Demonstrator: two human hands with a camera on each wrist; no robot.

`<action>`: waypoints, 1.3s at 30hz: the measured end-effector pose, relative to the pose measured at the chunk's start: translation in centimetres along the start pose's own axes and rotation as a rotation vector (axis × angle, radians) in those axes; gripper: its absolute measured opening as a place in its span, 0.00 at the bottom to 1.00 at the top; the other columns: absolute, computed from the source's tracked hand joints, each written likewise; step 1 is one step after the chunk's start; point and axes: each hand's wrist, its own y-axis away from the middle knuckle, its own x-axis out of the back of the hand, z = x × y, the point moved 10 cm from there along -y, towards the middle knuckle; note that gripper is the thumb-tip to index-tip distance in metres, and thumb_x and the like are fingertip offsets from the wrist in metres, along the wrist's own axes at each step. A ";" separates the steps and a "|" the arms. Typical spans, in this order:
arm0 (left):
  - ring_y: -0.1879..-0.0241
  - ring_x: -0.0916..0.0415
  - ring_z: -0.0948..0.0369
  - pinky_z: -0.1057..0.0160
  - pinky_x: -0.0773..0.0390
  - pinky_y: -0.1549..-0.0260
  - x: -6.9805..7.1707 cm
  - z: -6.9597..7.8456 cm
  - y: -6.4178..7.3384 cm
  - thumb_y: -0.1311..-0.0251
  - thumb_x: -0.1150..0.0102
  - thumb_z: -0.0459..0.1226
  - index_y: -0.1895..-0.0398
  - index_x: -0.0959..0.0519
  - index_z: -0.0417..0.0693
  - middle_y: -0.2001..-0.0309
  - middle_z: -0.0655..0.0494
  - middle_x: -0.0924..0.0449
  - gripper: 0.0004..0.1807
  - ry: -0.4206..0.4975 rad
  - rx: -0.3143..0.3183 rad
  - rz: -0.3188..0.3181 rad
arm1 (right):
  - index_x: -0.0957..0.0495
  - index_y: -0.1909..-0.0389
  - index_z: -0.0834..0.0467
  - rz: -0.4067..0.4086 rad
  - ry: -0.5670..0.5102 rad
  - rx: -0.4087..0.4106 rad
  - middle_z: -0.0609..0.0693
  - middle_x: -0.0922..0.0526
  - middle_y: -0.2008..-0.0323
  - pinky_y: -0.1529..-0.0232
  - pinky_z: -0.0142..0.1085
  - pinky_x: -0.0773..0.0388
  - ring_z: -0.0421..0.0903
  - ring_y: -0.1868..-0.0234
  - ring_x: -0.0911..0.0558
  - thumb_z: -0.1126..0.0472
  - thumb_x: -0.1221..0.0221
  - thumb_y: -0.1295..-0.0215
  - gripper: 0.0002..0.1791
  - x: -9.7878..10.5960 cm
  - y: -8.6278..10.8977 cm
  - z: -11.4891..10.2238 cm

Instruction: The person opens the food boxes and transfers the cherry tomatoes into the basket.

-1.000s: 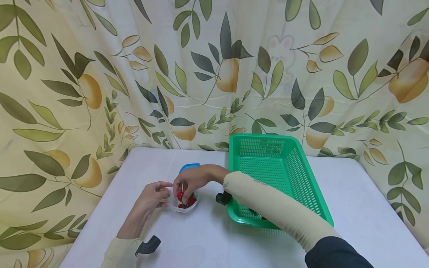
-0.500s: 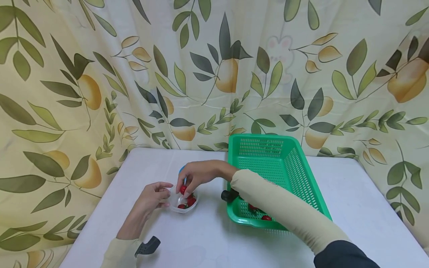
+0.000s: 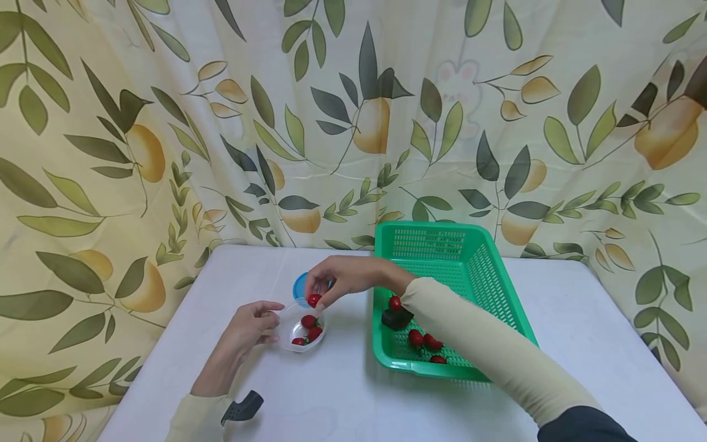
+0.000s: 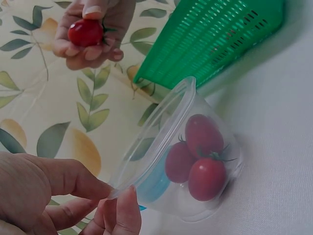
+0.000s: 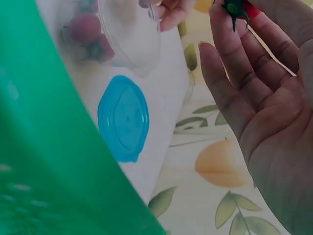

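My left hand pinches the rim of a clear plastic container between thumb and fingers. Three cherry tomatoes with green calyxes lie inside it, seen through the wall in the left wrist view. Above the container's far right side, my right hand holds one red cherry tomato between thumb and fingertips. Its green calyx pokes out between the fingers in the right wrist view. A blue lid lies on the table just behind the container, partly hidden by the right hand in the head view.
A green perforated basket stands to the right, under my right forearm. Several cherry tomatoes lie in its near left part. The white table ends at a fruit-patterned curtain. A black wrist mount juts from the left sleeve.
My right hand has lifted a cherry tomato out of the container and moved away and to the right. More of the basket's tomatoes and the blue lid show now. The left hand stays in place.
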 end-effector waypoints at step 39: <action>0.64 0.24 0.53 0.64 0.15 0.68 -0.3 0.1 0.3 0.32 0.42 0.30 0.41 0.21 0.37 0.58 0.46 0.24 0.17 -0.026 -0.005 0.007 | 0.16 0.49 0.48 0.136 0.031 -0.117 0.45 0.16 0.54 0.50 0.40 0.17 0.46 0.58 0.15 0.55 0.30 0.37 0.15 3.7 8.5 1.6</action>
